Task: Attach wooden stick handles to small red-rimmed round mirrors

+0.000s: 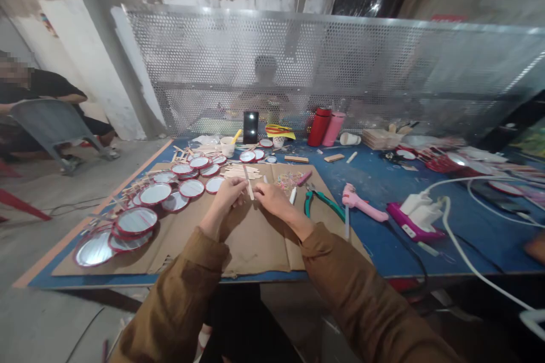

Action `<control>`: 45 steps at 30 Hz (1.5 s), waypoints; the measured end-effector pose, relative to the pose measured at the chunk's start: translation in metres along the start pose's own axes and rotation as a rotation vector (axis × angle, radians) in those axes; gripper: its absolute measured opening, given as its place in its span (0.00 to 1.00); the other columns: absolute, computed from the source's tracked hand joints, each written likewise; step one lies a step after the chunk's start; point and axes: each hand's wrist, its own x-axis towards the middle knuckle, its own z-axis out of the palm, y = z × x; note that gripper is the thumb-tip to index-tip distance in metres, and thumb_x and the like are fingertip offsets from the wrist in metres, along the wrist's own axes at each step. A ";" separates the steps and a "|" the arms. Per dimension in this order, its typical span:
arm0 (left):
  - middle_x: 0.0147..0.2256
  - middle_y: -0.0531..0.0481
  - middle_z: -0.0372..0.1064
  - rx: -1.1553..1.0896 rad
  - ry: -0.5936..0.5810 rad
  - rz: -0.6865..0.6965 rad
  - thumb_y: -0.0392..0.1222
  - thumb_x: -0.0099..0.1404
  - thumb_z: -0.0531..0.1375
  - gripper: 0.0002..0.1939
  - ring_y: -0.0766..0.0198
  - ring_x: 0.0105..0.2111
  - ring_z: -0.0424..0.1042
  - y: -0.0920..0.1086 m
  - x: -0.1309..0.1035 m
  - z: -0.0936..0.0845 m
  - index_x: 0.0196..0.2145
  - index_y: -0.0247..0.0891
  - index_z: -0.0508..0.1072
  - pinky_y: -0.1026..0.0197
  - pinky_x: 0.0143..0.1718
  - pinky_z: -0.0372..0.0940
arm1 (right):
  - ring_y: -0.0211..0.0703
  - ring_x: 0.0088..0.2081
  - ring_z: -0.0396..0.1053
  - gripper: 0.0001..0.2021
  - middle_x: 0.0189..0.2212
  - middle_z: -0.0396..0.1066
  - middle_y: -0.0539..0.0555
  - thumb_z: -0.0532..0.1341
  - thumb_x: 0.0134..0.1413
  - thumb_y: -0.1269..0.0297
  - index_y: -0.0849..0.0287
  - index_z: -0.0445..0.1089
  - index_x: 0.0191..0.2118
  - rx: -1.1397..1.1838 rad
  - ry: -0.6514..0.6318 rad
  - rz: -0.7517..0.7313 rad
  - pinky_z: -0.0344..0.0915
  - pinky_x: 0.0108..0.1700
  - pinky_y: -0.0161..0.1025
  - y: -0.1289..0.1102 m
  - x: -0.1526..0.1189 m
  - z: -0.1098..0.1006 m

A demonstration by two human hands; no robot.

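Above the cardboard sheet [255,244], my left hand [231,195] is closed on a thin wooden stick [249,184] held roughly upright. My right hand [269,197] is at the right side of the same stick, its fingers pinched together near it; whether they grip it is hard to make out. Behind the hands lies a pile of pale wooden sticks [242,171]. Several round red-rimmed mirrors [155,193] overlap on the left. Small coloured pieces [287,180] and a white pen-like item [293,195] lie beyond my right hand.
Green-handled pliers [326,204], a pink glue gun [361,202] and a purple power strip [413,224] with white cables are on the right. A phone [251,127], red bottle [319,126] and pink bottle [334,128] stand at the back. A person [42,88] sits far left.
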 end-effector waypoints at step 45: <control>0.13 0.55 0.65 -0.153 -0.193 -0.041 0.39 0.63 0.50 0.05 0.67 0.13 0.67 -0.010 0.009 0.006 0.29 0.38 0.57 0.72 0.11 0.58 | 0.27 0.13 0.59 0.08 0.14 0.63 0.44 0.58 0.48 0.68 0.61 0.64 0.20 0.696 -0.209 0.119 0.52 0.15 0.25 0.000 -0.001 0.000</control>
